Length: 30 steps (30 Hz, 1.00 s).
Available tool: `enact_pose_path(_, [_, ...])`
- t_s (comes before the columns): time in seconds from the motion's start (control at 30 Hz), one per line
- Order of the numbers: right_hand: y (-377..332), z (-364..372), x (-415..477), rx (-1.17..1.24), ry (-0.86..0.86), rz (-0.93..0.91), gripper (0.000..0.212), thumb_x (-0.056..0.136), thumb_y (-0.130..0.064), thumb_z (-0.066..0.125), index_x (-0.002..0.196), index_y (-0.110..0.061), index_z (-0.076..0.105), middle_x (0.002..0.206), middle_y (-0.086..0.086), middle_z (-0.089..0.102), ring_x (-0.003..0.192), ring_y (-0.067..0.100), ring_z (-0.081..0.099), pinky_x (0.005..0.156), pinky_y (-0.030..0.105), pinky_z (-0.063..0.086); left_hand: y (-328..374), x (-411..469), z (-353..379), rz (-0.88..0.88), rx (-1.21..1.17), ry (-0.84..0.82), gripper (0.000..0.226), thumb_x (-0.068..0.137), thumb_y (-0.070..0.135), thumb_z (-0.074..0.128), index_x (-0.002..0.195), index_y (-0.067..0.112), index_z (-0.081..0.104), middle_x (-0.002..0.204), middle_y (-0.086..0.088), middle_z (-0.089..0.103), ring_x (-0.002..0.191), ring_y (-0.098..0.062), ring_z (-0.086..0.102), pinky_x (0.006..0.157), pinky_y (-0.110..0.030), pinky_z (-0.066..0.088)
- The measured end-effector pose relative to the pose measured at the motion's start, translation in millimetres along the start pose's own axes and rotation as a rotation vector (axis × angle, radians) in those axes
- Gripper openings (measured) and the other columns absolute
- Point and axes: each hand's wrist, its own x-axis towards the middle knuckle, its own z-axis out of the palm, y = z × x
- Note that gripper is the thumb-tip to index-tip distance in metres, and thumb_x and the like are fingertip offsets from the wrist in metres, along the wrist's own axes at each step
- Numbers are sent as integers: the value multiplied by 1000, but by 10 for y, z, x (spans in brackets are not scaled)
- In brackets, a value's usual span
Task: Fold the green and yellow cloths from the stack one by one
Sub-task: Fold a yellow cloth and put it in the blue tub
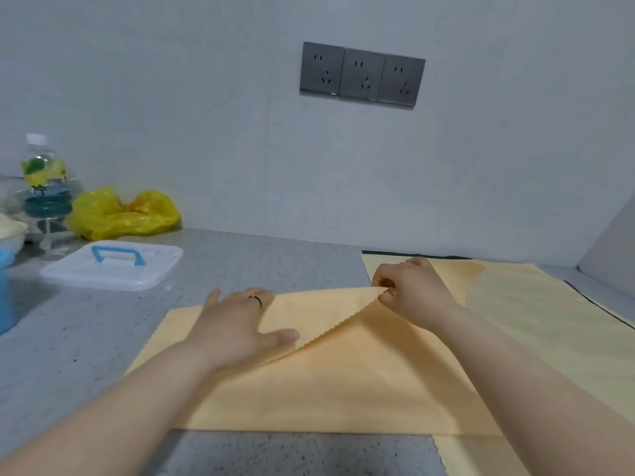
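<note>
A yellow cloth (pixel 343 383) lies spread on the grey counter (pixel 103 338) in front of me. My left hand (pixel 240 324) rests flat on its left part, fingers straight, a ring on one finger. My right hand (pixel 412 290) pinches a corner of the cloth and holds it raised over the middle, so a flap with a zigzag edge slopes down toward my left thumb. To the right lies the stack of cloths (pixel 549 310), a pale yellow one on top with a dark edge showing beneath it.
A white plastic lid with a blue handle (pixel 113 264) lies at the left. Behind it are a crumpled yellow plastic bag (pixel 123 214), a clear bottle (pixel 43 166) and a glass stand. A blue container (pixel 5 290) sits at the far left edge. Wall sockets (pixel 360 75) are above.
</note>
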Motion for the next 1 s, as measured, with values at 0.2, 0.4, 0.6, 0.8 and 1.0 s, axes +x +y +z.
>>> enact_pose_path(0.2, [-71, -1, -18, -15, 15, -8, 21, 85, -13, 45, 98, -17, 61, 93, -3, 67, 76, 20, 47, 80, 23, 22, 579, 130, 281, -118, -46, -41, 109, 69, 76, 43, 147, 17, -5, 156, 1, -2, 142, -16, 10, 112, -51, -4])
enact_pose_path(0.4, [-71, 10, -20, -67, -12, -45, 23, 87, -15, 43, 103, -17, 59, 100, -1, 67, 90, 23, 57, 82, 25, 29, 678, 284, 309, -118, 176, 114, 57, 91, 27, 40, 144, 15, 22, 145, 0, 35, 131, -18, 34, 113, -50, 3])
enact_pose_path(0.6, [148, 56, -159, -308, -118, 23, 13, 88, -13, 40, 82, -21, 47, 100, 2, 64, 94, 25, 56, 70, 29, 25, 385, 340, 34, -117, 262, 210, 30, 90, 14, 41, 115, 22, 55, 119, 0, 57, 114, -20, 50, 111, -37, 17])
enact_pose_path(0.8, [440, -93, -360, -280, -141, 286, 28, 92, -16, 39, 66, -26, 46, 97, 4, 61, 92, 25, 54, 57, 25, 30, 91, 325, -288, -168, 389, 291, 27, 92, 15, 40, 107, 24, 60, 107, 0, 66, 107, -18, 56, 107, -31, 22])
enact_pose_path(1.0, [562, -355, -563, -131, 41, 356, 28, 95, -15, 40, 108, -16, 65, 112, 4, 65, 107, 27, 55, 76, 31, 43, -186, 58, -548, -173, 246, 429, 27, 94, 21, 41, 107, 20, 65, 103, -8, 68, 104, -27, 57, 97, -30, 27])
